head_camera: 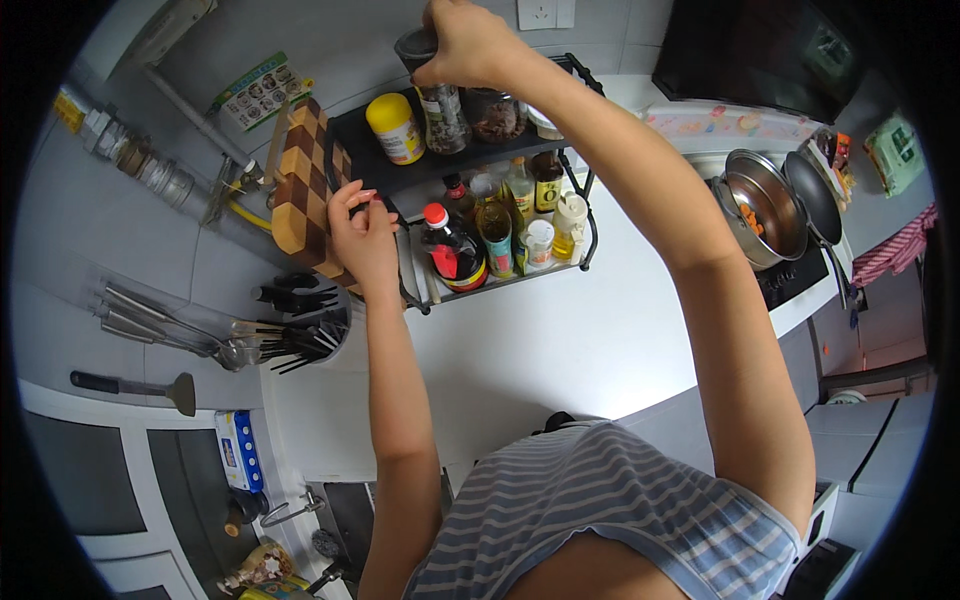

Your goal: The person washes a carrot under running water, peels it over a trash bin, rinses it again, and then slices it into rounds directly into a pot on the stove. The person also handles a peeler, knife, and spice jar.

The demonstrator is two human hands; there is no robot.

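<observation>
My right hand (476, 46) reaches up to the shelf rack's top tier, its fingers around the dark upper part of a tall clear spice jar (448, 120) with dark contents. The jar tilts slightly. Beside it stand a yellow-lidded canister (396, 129) and a clear jar of dark brown pieces (495, 116), partly behind my forearm. My left hand (365, 232) is by the rack's left end, fingers loosely curled and apart, nothing visible in them. It overlaps the edge of a checkered wooden cutting board (294, 196); contact cannot be told.
On the lower tier are a red-capped dark sauce bottle (453, 247), a cream-coloured oil pourer (570, 225) and other bottles. Knives and utensils fill a holder (341, 341) at left. To the right, a steel pot (765, 206) with orange pieces and a dark pan (817, 196) sit around the cooktop (795, 281).
</observation>
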